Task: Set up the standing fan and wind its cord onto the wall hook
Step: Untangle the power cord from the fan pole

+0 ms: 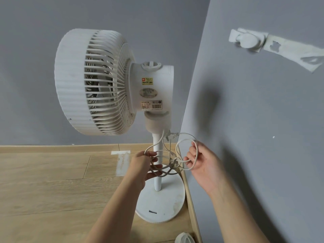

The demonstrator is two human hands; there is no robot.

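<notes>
The white fan (98, 83) stands upright on its round base (163, 206) on the wood floor (43, 181), close to the grey wall (263, 120). Its thin white cord (175, 162) is tangled in loops around the pole. The left hand (143, 169) and right hand (201, 162) each have fingers curled around a loop. The white hook (247, 40) sits on the wall at 2 o'clock.

The fan (98, 81) is white, with red-and-yellow stickers (147, 80). Its cord (188, 137) is creamy white. At two o'clock the wall hook (246, 40) is white. The walls (263, 111) are grey. The floor (43, 181) is light brown wood with stripes.
</notes>
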